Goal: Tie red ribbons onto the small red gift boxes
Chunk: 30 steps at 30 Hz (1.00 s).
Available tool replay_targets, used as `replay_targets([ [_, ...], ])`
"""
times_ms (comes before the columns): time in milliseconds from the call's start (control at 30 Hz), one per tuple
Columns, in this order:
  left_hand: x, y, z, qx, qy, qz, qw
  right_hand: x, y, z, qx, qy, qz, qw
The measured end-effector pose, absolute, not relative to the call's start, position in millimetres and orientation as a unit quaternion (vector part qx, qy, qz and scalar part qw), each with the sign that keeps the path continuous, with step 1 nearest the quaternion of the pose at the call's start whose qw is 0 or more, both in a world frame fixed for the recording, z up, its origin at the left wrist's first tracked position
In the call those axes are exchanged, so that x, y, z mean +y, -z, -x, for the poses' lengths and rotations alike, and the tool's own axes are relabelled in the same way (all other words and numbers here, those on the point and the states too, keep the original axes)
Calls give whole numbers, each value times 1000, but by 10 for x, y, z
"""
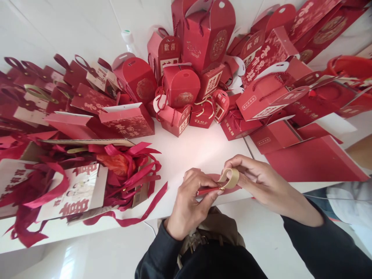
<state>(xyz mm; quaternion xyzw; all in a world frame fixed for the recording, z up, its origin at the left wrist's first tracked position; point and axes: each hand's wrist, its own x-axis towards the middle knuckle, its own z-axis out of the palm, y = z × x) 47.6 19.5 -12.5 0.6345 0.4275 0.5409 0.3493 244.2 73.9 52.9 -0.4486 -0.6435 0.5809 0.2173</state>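
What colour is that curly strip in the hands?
The curly strip is pale gold, shown best in the head view.

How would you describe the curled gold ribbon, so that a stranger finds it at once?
Find the white table, then its near edge. There, between the left hand and the right hand, is the ribbon, its gold loop standing out from the red boxes behind.

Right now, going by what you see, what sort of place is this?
Probably a gift-packing workspace, perhaps in a shop: red boxes crowd the white table, and ribbons spill from a carton.
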Motion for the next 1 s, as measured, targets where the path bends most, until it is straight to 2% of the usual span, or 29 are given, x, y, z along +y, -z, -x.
replay_targets([
  [667, 193, 143, -458, 418, -532, -632, 378, 733, -511, -2392, -668, -555, 447, 214],
  [1000, 172, 180, -437, 412, -537, -614, 406, 765, -527, -2356, -648, -584, 452, 186],
])
